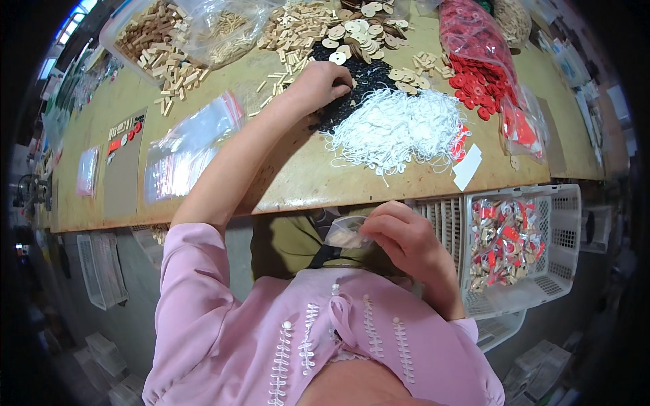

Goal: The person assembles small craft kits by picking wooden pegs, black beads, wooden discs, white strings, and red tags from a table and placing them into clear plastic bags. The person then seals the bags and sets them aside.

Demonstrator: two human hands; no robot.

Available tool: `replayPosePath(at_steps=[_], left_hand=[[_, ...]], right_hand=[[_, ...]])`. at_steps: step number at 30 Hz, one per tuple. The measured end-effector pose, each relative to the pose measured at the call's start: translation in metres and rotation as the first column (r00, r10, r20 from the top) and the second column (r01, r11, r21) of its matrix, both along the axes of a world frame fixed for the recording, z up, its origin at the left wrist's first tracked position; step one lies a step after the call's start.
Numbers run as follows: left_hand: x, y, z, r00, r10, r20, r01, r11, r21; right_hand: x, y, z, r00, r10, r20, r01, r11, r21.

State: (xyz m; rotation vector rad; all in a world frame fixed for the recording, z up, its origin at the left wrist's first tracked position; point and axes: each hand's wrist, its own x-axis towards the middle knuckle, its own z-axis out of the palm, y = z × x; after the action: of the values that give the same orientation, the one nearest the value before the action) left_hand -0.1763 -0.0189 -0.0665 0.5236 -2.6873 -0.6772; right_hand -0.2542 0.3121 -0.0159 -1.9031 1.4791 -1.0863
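2 hands busy: left hand [323, 82] seemingly pinches black beads [362, 84]; right hand [405, 233] grips a small clear bag [347, 233].

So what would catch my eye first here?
Probably the tangle of white cords mid-table, beside a heap of red discs spilling from a bag at the far right. The left hand reaches into a black pile, while the right hand holds a small clear bag near the table edge.
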Motion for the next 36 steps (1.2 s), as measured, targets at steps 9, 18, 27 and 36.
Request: replayPosePath(at_steps=[9,18,27,36], left_hand=[[0.017,-0.004,-0.011,0.827,0.548,-0.122,0.398,-0.418,0.816],[0.036,0.030,-0.019,0.747,0.596,-0.295,0.632,-0.496,0.595],[0.038,0.038,-0.005,0.757,0.571,-0.319,0.619,-0.471,0.628],[0.036,0.042,0.000,0.765,0.583,-0.274,0.574,-0.424,0.701]], right_hand=[[0.006,-0.007,-0.002,1.000,-0.021,0.016,0.021,1.000,-0.012],[0.009,-0.012,-0.008,0.997,-0.076,0.007,0.075,0.993,0.091],[0.011,-0.018,-0.010,0.996,-0.087,0.004,0.086,0.990,0.116],[0.011,-0.015,-0.011,0.995,-0.096,-0.006,0.096,0.987,0.130]])
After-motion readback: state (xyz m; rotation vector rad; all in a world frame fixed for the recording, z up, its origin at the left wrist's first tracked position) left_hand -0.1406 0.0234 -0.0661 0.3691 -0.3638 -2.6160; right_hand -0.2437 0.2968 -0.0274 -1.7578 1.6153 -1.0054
